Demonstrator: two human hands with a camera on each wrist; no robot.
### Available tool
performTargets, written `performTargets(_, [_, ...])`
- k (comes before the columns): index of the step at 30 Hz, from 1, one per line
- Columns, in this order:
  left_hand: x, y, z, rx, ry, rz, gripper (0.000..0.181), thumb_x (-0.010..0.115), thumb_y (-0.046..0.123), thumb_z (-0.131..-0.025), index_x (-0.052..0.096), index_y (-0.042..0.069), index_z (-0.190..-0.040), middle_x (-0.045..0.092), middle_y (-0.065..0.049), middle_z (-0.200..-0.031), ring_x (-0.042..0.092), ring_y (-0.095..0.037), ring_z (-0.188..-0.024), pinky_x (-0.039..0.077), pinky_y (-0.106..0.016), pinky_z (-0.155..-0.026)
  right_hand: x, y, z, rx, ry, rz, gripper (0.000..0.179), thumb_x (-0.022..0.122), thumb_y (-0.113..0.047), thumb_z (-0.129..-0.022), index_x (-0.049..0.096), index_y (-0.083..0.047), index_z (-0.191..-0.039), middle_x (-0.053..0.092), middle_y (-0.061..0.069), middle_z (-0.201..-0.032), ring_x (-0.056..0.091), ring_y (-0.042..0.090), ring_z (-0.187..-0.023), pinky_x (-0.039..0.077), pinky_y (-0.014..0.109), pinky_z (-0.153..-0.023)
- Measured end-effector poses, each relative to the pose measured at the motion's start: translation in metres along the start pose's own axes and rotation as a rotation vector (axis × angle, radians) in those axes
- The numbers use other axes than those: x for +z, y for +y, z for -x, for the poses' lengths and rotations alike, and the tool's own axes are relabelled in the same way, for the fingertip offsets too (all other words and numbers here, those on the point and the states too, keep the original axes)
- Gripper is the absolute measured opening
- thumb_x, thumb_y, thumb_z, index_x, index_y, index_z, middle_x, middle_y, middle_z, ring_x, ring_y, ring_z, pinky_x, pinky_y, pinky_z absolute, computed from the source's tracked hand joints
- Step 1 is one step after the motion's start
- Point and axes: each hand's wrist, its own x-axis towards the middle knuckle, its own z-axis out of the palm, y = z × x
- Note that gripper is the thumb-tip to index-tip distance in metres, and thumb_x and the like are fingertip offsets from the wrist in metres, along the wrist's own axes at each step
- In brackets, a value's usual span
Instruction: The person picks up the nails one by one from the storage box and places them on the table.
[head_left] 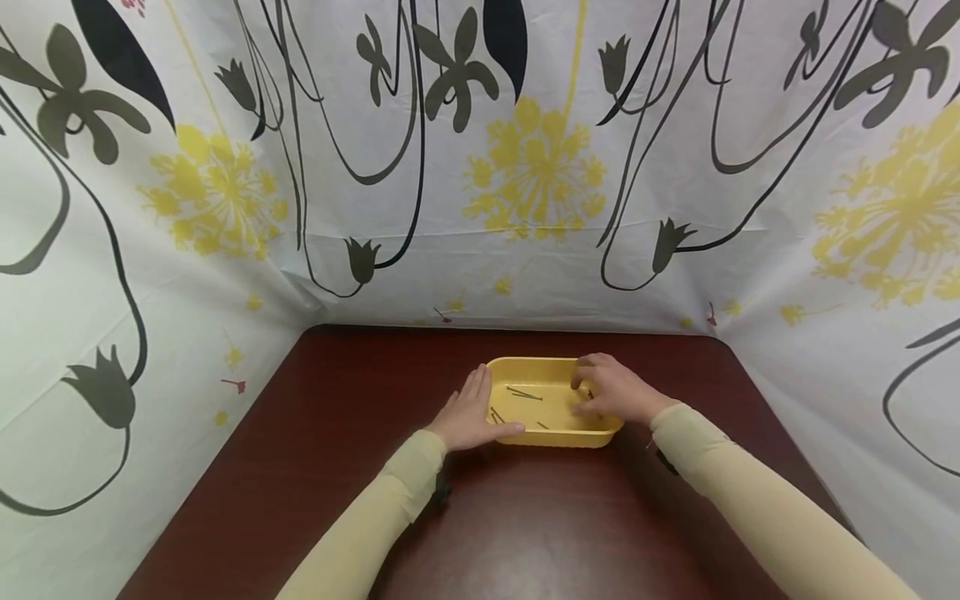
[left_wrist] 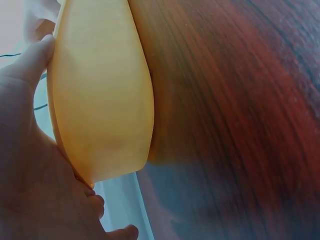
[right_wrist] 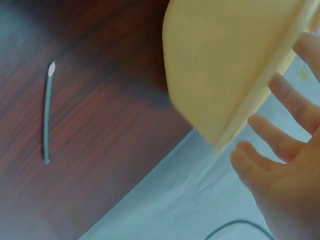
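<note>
A shallow yellow plastic tray [head_left: 551, 438] sits toward the far side of the table with several thin dark nails [head_left: 525, 393] scattered inside. My left hand [head_left: 471, 414] rests against its left end, fingers straight along the side and thumb stretched over the front rim. In the left wrist view the thumb [left_wrist: 37, 60] touches the rim. My right hand [head_left: 611, 390] reaches over the right end, its fingertips inside and spread apart. Part of what lies under them is hidden. A single nail [right_wrist: 47, 112] lies on the table outside the tray in the right wrist view.
The dark reddish-brown wooden table [head_left: 360, 367] has rounded far corners. White flower-printed cloth [head_left: 480, 283] hangs behind it and along both sides.
</note>
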Motion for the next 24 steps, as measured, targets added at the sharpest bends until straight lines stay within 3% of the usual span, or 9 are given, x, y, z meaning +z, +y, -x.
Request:
performTargets(5, [0.002,0.002,-0.002,-0.003,0.000,0.011,0.129,0.051,0.089,-0.076,-0.005,0.010,-0.162,-0.009,-0.002,-0.168,-0.004,-0.019,-0.154,0.017,-0.053,-0.119,0.013,-0.004,-0.008,-0.026,-0.064,0.004,0.034,0.088,-0.036,-0.076,0.076,-0.012,-0.098,0.064,0.003,-0.112,0.060,0.024,-0.100,0.050,0.043,-0.083])
performTargets(8, [0.002,0.002,-0.003,-0.008,-0.007,0.008,0.129,0.051,0.089,-0.077,-0.005,0.010,-0.162,-0.010,-0.003,-0.168,-0.004,-0.019,-0.154,0.017,-0.053,-0.119,0.019,-0.006,-0.011,-0.050,-0.097,0.020,0.034,0.088,-0.039,-0.074,0.076,-0.015,-0.095,0.064,-0.002,-0.108,0.061,0.020,-0.099,0.050,0.041,-0.086])
performTargets(18, [0.000,0.001,-0.002,-0.019,-0.008,-0.006,0.128,0.052,0.088,-0.077,-0.005,0.011,-0.162,-0.010,-0.002,-0.168,-0.003,-0.018,-0.154,0.018,-0.053,-0.118,0.028,-0.019,-0.018,-0.181,-0.145,0.044,0.016,0.085,-0.021,-0.074,0.073,-0.017,-0.083,0.063,0.003,-0.107,0.060,0.022,-0.095,0.049,0.041,-0.086])
performTargets(24, [-0.002,0.001,-0.003,-0.011,-0.009,-0.005,0.128,0.052,0.088,-0.077,-0.004,0.010,-0.162,-0.007,-0.004,-0.169,0.000,-0.020,-0.154,0.019,-0.055,-0.118,0.036,-0.020,-0.021,-0.103,-0.172,0.042,0.013,0.084,-0.018,-0.075,0.072,-0.020,-0.079,0.060,0.005,-0.118,0.058,0.027,-0.106,0.049,0.043,-0.088])
